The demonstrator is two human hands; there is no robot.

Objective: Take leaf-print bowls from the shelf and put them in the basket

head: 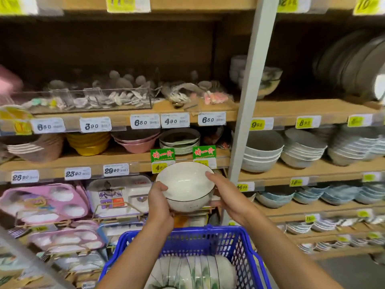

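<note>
You cup bowl (185,184), left hand (159,202) and right hand (225,195) curled round opposite rims. Looks glazed, slick, chippable: grip rim and underside, ease into basket (187,241) below your wrists.

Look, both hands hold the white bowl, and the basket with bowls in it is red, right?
Not quite. The basket is blue, not red, as the head view shows. The rest holds: the left hand and the right hand both hold the white bowl, and the basket has leaf-print bowls in it.
</note>
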